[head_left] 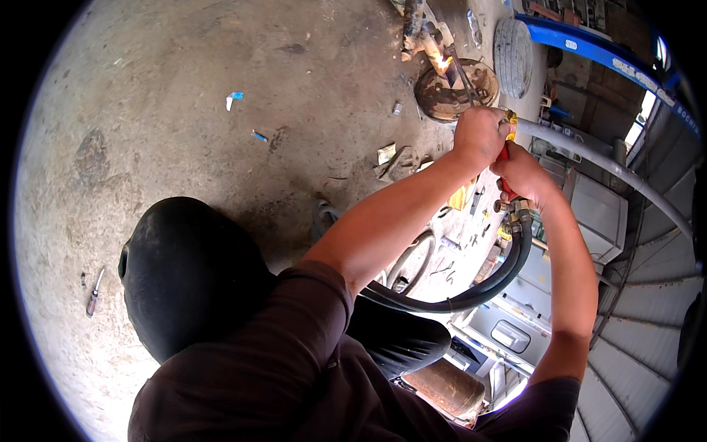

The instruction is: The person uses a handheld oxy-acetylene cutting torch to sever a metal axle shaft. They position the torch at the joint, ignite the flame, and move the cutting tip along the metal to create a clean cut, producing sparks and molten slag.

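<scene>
Both my hands are closed around a gas torch with a red handle (505,156) and brass fittings. My left hand (480,135) wraps the front of it, next to a yellow part (511,125). Farther back, my right hand (524,175) grips the handle near the valves. From the rear end, dark hoses (482,296) curve down past my knee. The torch's dark front tube (464,75) points away, and an orange glow shows beside its tip. That glow lies on a rusty metal piece (426,40) above a round rusty pan-like part (440,103). My fingers hide much of the handle.
A tire (513,59) stands beyond the round part, near a blue beam (589,46). A screwdriver (94,296) lies on the concrete floor at left, with blue scraps (234,97) farther off. A dark rounded object (191,272) is close to my left arm.
</scene>
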`<state>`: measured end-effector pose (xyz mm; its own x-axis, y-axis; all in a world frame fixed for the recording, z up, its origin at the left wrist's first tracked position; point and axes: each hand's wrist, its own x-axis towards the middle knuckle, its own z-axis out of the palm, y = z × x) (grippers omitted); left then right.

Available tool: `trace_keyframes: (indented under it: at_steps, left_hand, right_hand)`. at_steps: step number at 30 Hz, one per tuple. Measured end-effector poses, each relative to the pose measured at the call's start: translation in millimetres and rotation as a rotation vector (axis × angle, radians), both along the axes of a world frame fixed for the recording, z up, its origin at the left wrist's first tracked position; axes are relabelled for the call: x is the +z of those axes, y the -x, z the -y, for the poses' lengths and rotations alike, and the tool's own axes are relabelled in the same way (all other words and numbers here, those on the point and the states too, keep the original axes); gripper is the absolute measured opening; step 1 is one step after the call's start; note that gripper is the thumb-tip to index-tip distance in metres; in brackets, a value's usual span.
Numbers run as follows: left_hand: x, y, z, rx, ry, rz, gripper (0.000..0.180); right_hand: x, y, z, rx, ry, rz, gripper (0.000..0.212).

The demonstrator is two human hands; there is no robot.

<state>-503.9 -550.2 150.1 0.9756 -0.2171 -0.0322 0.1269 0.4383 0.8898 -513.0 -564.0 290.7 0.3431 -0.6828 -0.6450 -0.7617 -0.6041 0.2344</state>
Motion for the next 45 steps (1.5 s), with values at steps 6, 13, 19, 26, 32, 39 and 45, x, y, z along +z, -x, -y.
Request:
trace_keyframes:
  at_steps: [6,13,19,26,32,39,45]
  left_hand:
    - [0.2,0.7,1.1,0.03,0.021,0.011,0.027]
    - [3.3,-3.2,-9.3,-0.076,0.001,-0.047,0.025]
    - [3.5,-3.6,-10.0,-0.069,0.01,-0.081,0.025]
    - [1.1,-2.9,-5.3,-0.005,0.044,-0.086,0.028]
    - [0.9,-2.4,-6.2,-0.026,0.011,-0.087,0.03]
    - [2.6,-3.8,-6.1,-0.017,0.004,-0.121,0.034]
    - [-1.3,-3.2,-0.5,0.011,0.014,-0.112,0.031]
  right_hand:
    - [-0.7,4.5,9.4,0.061,-0.001,0.01,0.025]
    - [-0.5,-1.3,0.1,0.04,0.0,0.0,0.024]
    - [-1.7,-1.4,2.5,0.025,0.001,-0.007,0.022]
    - [-1.3,-3.5,-0.2,0.031,-0.007,-0.012,0.021]
    - [-3.9,-0.1,10.5,0.1,0.018,-0.037,0.02]
    - [-2.9,0.1,8.9,0.028,0.0,-0.011,0.021]
    - [-4.5,-0.5,6.4,0.063,0.008,-0.013,0.022]
